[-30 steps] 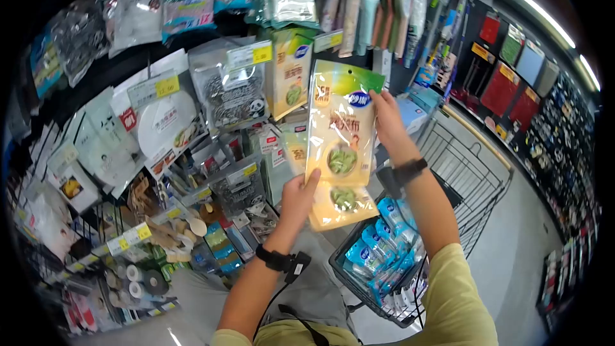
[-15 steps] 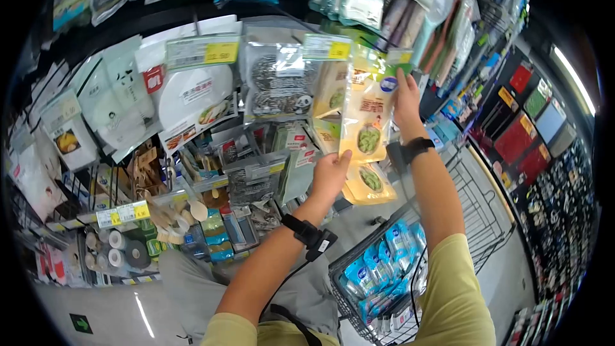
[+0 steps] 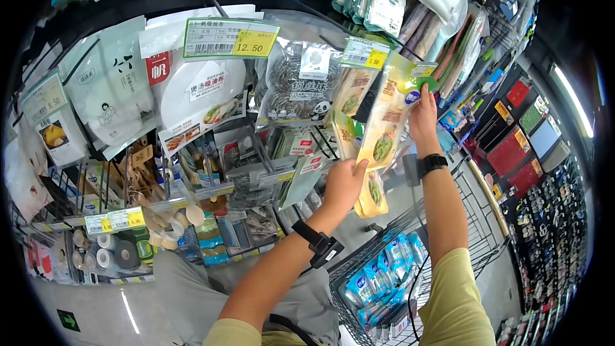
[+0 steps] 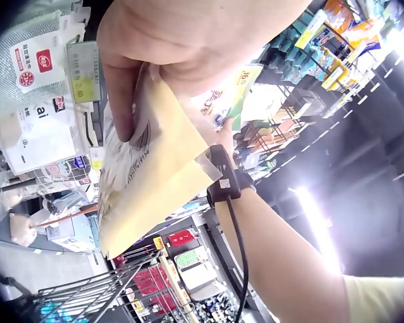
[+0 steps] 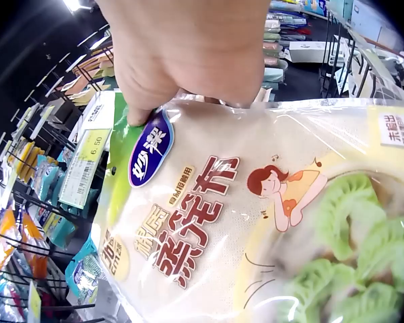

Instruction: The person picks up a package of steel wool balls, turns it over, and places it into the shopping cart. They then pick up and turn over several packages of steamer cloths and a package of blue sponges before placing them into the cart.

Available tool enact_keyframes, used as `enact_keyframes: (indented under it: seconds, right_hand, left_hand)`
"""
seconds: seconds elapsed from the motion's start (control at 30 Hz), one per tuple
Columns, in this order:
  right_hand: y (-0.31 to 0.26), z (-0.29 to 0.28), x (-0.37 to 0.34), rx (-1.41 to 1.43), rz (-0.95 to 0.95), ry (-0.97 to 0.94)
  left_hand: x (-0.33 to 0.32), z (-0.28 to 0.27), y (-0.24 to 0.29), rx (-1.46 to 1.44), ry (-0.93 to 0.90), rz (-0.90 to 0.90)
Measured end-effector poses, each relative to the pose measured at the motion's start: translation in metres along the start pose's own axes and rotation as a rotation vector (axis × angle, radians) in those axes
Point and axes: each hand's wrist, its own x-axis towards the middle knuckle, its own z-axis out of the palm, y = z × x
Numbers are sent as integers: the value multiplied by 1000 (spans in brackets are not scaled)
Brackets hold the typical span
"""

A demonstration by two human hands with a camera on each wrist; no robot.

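Note:
Both hands hold flat yellow packets with green tops in front of the shelf hooks. My right hand (image 3: 423,115) pinches the upper right edge of the front packet (image 3: 386,112), near its blue logo. Lower down, my left hand (image 3: 344,187) grips the packets' lower left edge, thumb on the front. A second packet (image 3: 371,197) hangs below and behind the first. In the left wrist view, fingers curl round the yellow packet back (image 4: 158,178). The right wrist view shows the packet front (image 5: 209,222) close up. Similar packets (image 3: 352,93) hang just behind, left of the held one.
A black-mesh packet (image 3: 298,83) and a white round-sheet packet (image 3: 198,99) hang to the left. Price tags (image 3: 230,38) stick out from the hooks. At the lower right stands a wire cart (image 3: 474,218) holding blue packs (image 3: 378,275).
The hands and held packets have moved right, closer to the hanging packets, and the packets now slant more. The view has shifted nearer the shelf.

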Motion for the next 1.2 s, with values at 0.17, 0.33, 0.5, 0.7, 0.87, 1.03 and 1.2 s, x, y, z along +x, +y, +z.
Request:
enact_keyframes:
  seconds: [0.17, 0.33, 0.5, 0.7, 0.87, 1.03, 1.2]
  right_hand:
    - [3, -1, 4, -20, 4, 33]
    - [3, 14, 12, 8, -23, 52]
    - [10, 8, 22, -33, -71, 71]
    - [7, 5, 23, -70, -75, 109]
    - [9, -1, 22, -72, -92, 127]
    - [7, 3, 21, -120, -109, 94]
    - [13, 0, 27, -154, -124, 81]
  left_hand:
    - [1, -4, 0, -13, -2, -15]
    - [5, -11, 4, -100, 6, -36]
    - [5, -15, 3, -97, 25, 0]
    - [8, -18, 11, -103, 22, -8]
    - [6, -12, 7, -115, 24, 27]
    - [7, -11, -1, -103, -7, -51]
    - [11, -9, -5, -146, -48, -88]
